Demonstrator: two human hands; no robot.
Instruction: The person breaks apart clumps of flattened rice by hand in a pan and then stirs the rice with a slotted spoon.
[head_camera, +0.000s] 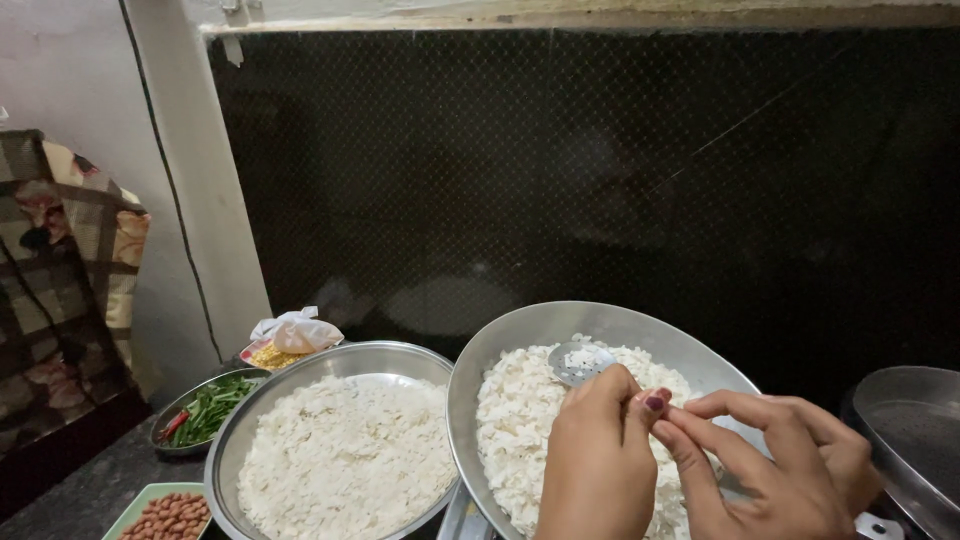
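My left hand (598, 465) is closed around the handle of a small steel spoon (580, 361), whose bowl carries a few white flakes. It hovers over a tilted steel bowl (520, 335) full of white flattened rice (515, 420). My right hand (785, 462) reaches in from the right, and its pinched fingertips touch my left thumb. Whether those fingertips hold anything is hidden.
A second steel bowl (330, 360) of flattened rice stands to the left. Beside it are a small dish of green chillies (205, 408), a green tray of peanuts (165, 515) and a tied plastic bag (292, 332). A dark pan (915, 430) sits at the right edge, in front of a black wall.
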